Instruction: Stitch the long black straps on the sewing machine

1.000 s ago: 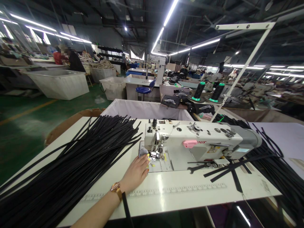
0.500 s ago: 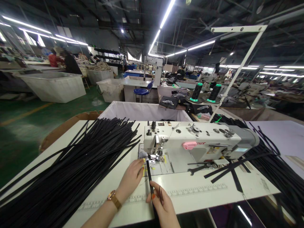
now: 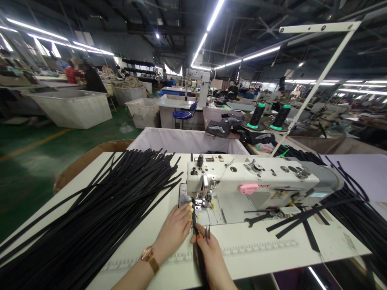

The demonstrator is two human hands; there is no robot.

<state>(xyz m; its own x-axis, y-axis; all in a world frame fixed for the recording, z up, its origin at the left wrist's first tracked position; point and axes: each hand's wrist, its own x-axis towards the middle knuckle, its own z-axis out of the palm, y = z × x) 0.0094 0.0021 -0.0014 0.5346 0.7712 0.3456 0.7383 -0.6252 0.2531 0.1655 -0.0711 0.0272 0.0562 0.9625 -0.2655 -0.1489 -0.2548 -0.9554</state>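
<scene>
A narrow black strip (image 3: 194, 218) runs from under the presser foot of a white sewing machine (image 3: 223, 175) toward me, over the table's near edge. My left hand (image 3: 174, 226), with a watch on its wrist, has its fingers closed together at the strip's left side, close to the presser foot. Lower down, my right hand (image 3: 208, 247) pinches the same strip between thumb and fingers. Small pointed metal snips (image 3: 207, 232) stick up from that right hand, their lower part hidden by it.
A large pile of black strips (image 3: 115, 197) covers the table's left side. More strips (image 3: 359, 209) lie at the right. A wrench (image 3: 258, 217) rests by the machine's base; a printed ruler (image 3: 260, 246) crosses the table. Behind stand thread cones (image 3: 256, 116) and a cloth-lined bin (image 3: 181, 139).
My right hand and the strip have moved forward, nearer the presser foot. The left fingers have come against the strip. The whole view has shifted slightly.
</scene>
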